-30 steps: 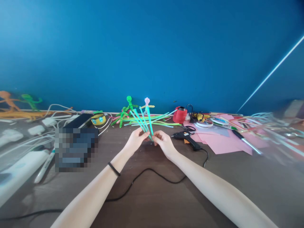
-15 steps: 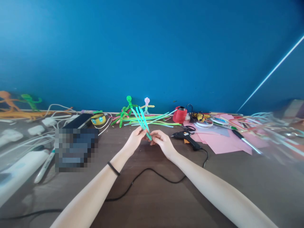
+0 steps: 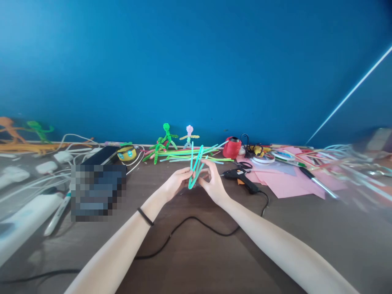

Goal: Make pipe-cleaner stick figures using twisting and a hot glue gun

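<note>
Both hands meet above the middle of a dark brown table. My left hand and my right hand pinch the lower end of a small bunch of teal pipe cleaners, which stands nearly upright between them. Behind the bunch lies a loose pile of green, teal and pink pipe cleaners. Two small pipe-cleaner figures stand at the back, a green figure and a pale pink figure.
A black glue gun lies right of my hands, its cord looping across the table. Pink paper sheets, a red spool and tape rolls sit to the right. White cables, chargers and a blurred dark box crowd the left.
The teal pipe cleaners were fanned out and leaning left; they are now gathered closer and tipped upright to slightly right. My right hand has risen along the bunch.
</note>
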A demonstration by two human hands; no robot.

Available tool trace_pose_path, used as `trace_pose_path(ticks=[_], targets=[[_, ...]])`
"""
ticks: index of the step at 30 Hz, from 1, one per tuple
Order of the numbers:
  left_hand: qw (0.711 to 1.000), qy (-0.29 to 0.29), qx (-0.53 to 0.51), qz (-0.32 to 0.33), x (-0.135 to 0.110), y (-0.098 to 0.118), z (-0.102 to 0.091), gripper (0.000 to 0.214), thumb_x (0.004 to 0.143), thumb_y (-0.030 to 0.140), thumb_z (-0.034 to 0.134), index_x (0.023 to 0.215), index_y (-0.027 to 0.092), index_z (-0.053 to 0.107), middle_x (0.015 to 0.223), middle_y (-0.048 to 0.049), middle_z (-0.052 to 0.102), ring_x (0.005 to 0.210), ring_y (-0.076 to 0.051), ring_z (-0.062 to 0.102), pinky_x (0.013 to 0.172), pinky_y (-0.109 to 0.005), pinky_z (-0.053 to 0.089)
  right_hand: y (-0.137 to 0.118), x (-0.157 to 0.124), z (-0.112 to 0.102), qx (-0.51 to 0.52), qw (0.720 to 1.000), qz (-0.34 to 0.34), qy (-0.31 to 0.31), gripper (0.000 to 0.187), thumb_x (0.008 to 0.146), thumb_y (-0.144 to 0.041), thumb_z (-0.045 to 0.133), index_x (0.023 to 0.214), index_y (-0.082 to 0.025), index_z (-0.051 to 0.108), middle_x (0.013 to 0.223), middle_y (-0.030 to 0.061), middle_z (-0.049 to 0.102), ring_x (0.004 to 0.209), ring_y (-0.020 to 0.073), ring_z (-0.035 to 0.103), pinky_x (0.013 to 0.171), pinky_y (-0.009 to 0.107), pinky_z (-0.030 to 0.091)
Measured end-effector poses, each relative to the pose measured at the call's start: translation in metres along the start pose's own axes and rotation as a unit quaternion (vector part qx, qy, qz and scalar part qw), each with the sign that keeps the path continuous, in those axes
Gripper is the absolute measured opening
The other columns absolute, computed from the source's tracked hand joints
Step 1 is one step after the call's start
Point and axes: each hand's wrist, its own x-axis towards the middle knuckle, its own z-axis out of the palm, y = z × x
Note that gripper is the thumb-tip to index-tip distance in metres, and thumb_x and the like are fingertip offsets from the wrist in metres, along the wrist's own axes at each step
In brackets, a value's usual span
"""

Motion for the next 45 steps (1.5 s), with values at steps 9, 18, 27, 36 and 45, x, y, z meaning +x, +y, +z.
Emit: trace_pose_path(ticks=[9,18,27,36,45], targets=[[1.000,-0.020,0.006,-0.016,-0.004,0.005,0.006,0.014,0.072,0.028,0.059,0.072,0.015,0.055,0.066,0.0015,0.046,0.060,-0.010,0.045,0.066,-0.028,0.044,0.003,0.004,0.002,0.187,0.977,0.100,0.020,0.032,0.064,-0.019,0.061,0.090,-0.022,0.041,0.085,0.0021,0.063,0.083,0.0177,0.060,0.083,0.036,0.043],[0.999,-0.033,-0.012,-0.019,-0.004,0.001,0.005,0.013,0.072,0.027,0.059,0.070,0.014,0.057,0.066,0.0012,0.048,0.059,-0.009,0.046,0.067,-0.029,0.046,-0.001,0.004,0.002,0.158,0.984,0.076,0.000,0.027,0.072,-0.033,0.060,0.090,-0.022,0.043,0.079,0.0014,0.062,0.080,0.0176,0.060,0.076,0.034,0.046],[0.999,0.008,0.003,-0.044,-0.003,-0.001,0.008,0.015,0.066,0.025,0.059,0.075,0.014,0.057,0.066,0.0000,0.051,0.061,-0.012,0.050,0.062,-0.029,0.045,-0.009,-0.001,0.000,0.065,0.997,0.019,-0.041,0.021,0.079,-0.027,0.053,0.099,-0.023,0.048,0.092,0.0033,0.060,0.089,0.0182,0.057,0.081,0.034,0.044],[0.959,0.103,0.252,0.082,-0.002,0.006,0.010,0.016,0.071,0.030,0.057,0.069,0.017,0.049,0.059,0.0044,0.047,0.055,-0.010,0.044,0.054,-0.024,0.037,-0.009,-0.002,-0.001,-0.066,0.996,0.050,-0.016,0.017,0.078,-0.029,0.052,0.092,-0.020,0.056,0.090,0.0037,0.060,0.082,0.0184,0.055,0.077,0.033,0.044],[0.943,0.103,0.291,0.129,-0.001,0.010,0.009,0.013,0.069,0.030,0.060,0.073,0.018,0.059,0.064,0.0015,0.055,0.063,-0.013,0.050,0.063,-0.026,0.040,-0.013,-0.002,0.000,-0.088,0.995,0.026,-0.043,0.016,0.079,-0.028,0.050,0.089,-0.020,0.059,0.087,0.0031,0.060,0.081,0.0184,0.055,0.074,0.031,0.043]])
